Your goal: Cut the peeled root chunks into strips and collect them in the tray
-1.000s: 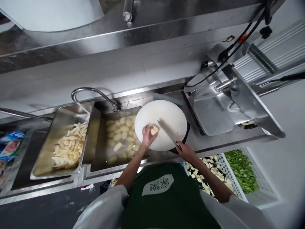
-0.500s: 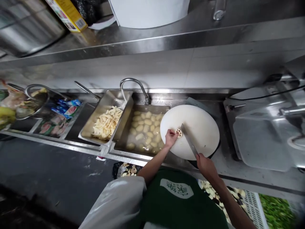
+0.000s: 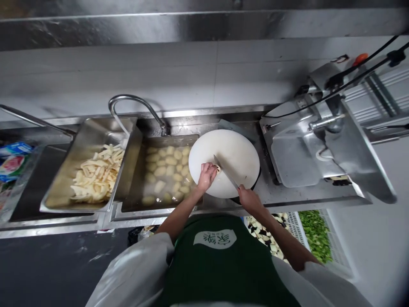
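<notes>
here, the left hand pinches a lotus root piece; the right hand is wrapped around a knife.

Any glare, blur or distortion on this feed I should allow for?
Head view: pale glare on the shelf front, small glints on the water; head view: wide-angle stretch toward the edges, lower right corner dark; head view: left hand and knife slightly soft, yet readable.
</notes>
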`<action>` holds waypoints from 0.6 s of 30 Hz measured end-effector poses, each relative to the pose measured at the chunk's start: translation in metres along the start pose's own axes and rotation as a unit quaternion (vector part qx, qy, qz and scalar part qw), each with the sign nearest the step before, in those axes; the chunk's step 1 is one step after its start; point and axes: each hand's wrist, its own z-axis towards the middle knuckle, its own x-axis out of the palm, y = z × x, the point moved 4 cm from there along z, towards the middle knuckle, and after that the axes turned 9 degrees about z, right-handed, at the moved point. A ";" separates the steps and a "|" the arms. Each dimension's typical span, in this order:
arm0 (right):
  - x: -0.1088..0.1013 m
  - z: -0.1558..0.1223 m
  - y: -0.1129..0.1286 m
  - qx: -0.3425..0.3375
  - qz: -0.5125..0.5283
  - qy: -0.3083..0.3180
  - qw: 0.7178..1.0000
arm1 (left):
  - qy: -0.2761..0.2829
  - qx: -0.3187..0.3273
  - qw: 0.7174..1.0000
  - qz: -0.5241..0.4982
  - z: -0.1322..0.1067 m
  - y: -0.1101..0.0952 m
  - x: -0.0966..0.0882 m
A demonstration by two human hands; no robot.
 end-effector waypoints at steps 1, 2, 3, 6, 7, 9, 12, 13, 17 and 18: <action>-0.003 -0.008 -0.001 -0.004 -0.003 -0.002 1.000 | 0.001 0.006 1.000 0.003 0.000 0.002 0.001; -0.006 -0.016 -0.001 -0.010 -0.003 -0.003 1.000 | 0.001 0.010 1.000 0.005 0.000 0.003 0.002; -0.008 -0.024 0.000 -0.017 -0.002 -0.003 1.000 | 0.001 0.012 1.000 0.007 -0.001 0.005 0.004; -0.016 -0.042 0.002 -0.029 -0.007 0.006 1.000 | -0.001 0.012 1.000 0.010 -0.003 0.007 0.007; -0.018 -0.046 0.002 -0.027 -0.012 0.011 1.000 | -0.001 0.009 1.000 0.007 -0.003 0.007 0.007; -0.022 -0.048 0.003 -0.019 -0.022 0.021 0.999 | 0.001 -0.002 1.000 -0.009 -0.004 0.006 0.007; -0.025 -0.044 0.002 -0.011 -0.021 0.035 0.999 | 0.002 -0.024 0.999 -0.037 -0.004 0.006 0.007; -0.025 -0.041 0.002 -0.011 -0.019 0.037 0.999 | 0.004 -0.029 0.999 -0.041 -0.004 0.006 0.007; -0.017 -0.012 0.009 -0.020 -0.022 0.043 0.999 | 0.009 -0.030 0.999 -0.036 -0.004 0.005 0.007; -0.013 -0.001 0.012 -0.020 -0.025 0.046 0.998 | 0.009 -0.029 0.999 -0.035 -0.004 0.005 0.006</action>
